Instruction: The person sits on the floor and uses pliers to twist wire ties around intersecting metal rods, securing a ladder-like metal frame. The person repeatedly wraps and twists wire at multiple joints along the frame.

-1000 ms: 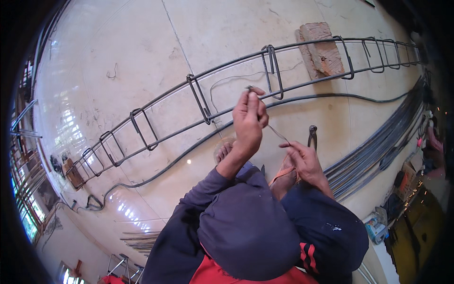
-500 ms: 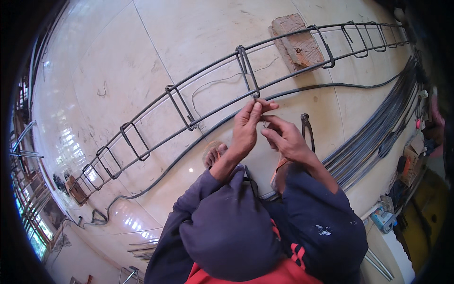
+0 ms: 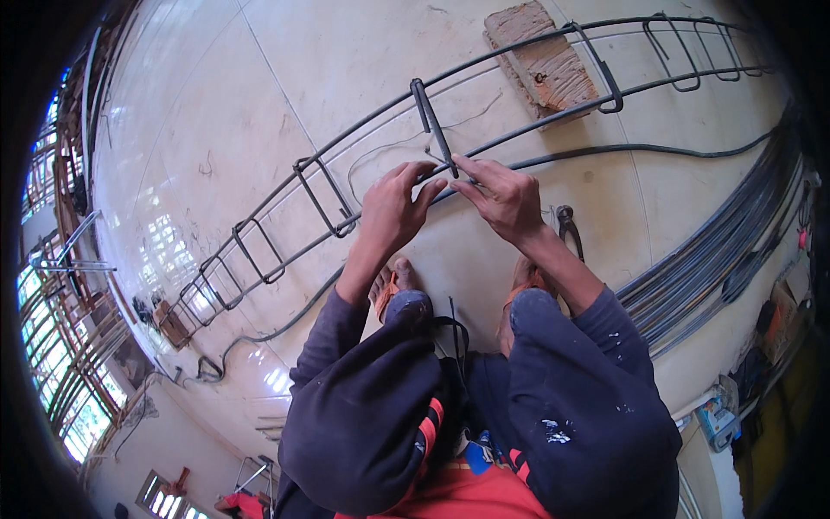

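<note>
A long rebar cage [image 3: 510, 132] of dark steel bars with bent square stirrups crosses in front of me. My left hand [image 3: 393, 208] is at the near bar, its thumb and fingers curled close to the left of one stirrup [image 3: 439, 131]. From the right, my right hand [image 3: 506, 203] brings its thumb and index finger to that stirrup's lower corner. The fingertips of both hands almost meet there. Whatever thin piece lies between them is too small to make out. A thin wire [image 3: 354, 164] curves over the floor tiles inside the cage.
A brick block [image 3: 545, 65] props the cage at the right, a smaller one [image 3: 171, 324] at the far left. Pincers [image 3: 569, 232] lie right of my right hand. A loose bar [image 3: 631, 150] runs alongside. Bundled rods [image 3: 709, 255] lie at the right, near my sandalled feet [image 3: 393, 281].
My left hand has shifted left from the stirrup's corner. My right hand, earlier lower with a thin wire loop, has come up to that corner. The view has shifted too.
</note>
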Action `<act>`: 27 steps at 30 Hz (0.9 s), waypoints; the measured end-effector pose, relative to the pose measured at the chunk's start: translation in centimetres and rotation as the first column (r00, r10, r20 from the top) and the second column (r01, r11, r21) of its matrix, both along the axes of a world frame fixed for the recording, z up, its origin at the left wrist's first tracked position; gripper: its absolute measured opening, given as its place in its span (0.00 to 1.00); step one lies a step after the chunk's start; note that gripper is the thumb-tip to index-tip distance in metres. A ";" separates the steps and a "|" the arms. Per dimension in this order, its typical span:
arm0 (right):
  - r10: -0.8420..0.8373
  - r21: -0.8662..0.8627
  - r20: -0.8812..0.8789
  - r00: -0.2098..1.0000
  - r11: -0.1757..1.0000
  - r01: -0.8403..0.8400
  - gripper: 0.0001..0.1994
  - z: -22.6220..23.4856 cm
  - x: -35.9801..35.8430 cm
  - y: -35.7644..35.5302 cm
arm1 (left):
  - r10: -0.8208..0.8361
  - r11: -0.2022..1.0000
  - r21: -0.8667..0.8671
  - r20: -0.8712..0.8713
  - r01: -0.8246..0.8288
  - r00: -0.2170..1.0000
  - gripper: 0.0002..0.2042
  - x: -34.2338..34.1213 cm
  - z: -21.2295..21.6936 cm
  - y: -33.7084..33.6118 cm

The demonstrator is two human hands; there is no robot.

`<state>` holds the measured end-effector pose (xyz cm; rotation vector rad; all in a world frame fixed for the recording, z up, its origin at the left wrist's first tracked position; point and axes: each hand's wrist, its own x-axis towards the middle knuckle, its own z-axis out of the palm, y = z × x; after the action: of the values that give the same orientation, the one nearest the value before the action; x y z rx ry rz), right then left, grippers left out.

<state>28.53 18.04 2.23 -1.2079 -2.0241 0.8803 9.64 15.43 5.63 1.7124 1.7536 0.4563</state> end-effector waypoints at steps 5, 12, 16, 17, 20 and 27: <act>0.033 0.091 -0.070 0.997 0.996 -0.026 0.19 -1.4 -0.6 0.5 | 0.093 0.995 0.023 0.079 -0.095 0.993 0.13 0.8 -1.6 0.0; 0.047 0.119 -0.106 0.993 0.992 -0.035 0.21 -2.0 -0.1 0.8 | 0.156 0.983 -0.100 0.028 -0.153 0.987 0.13 1.5 -0.8 0.7; 0.054 0.104 -0.113 0.992 0.994 -0.043 0.21 -1.9 -0.1 1.0 | 0.158 0.987 0.029 0.033 -0.159 0.987 0.14 1.5 -1.7 0.4; 0.054 0.100 -0.120 0.991 0.994 -0.042 0.21 -1.9 -0.1 1.0 | 0.164 0.983 0.077 0.043 -0.167 0.986 0.14 1.5 -2.0 0.3; 0.054 0.095 -0.116 0.992 0.995 -0.043 0.21 -1.6 0.0 1.1 | 0.177 0.981 0.076 0.036 -0.180 0.984 0.15 1.6 -2.1 0.3; 0.069 0.098 -0.097 0.993 0.993 -0.059 0.21 -1.4 0.1 1.2 | 0.181 0.983 -0.008 -0.009 -0.181 0.983 0.18 1.6 -1.3 0.5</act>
<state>28.66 19.24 0.83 -1.0317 -2.0096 0.8486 11.28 15.96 4.28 1.5572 1.9237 0.5201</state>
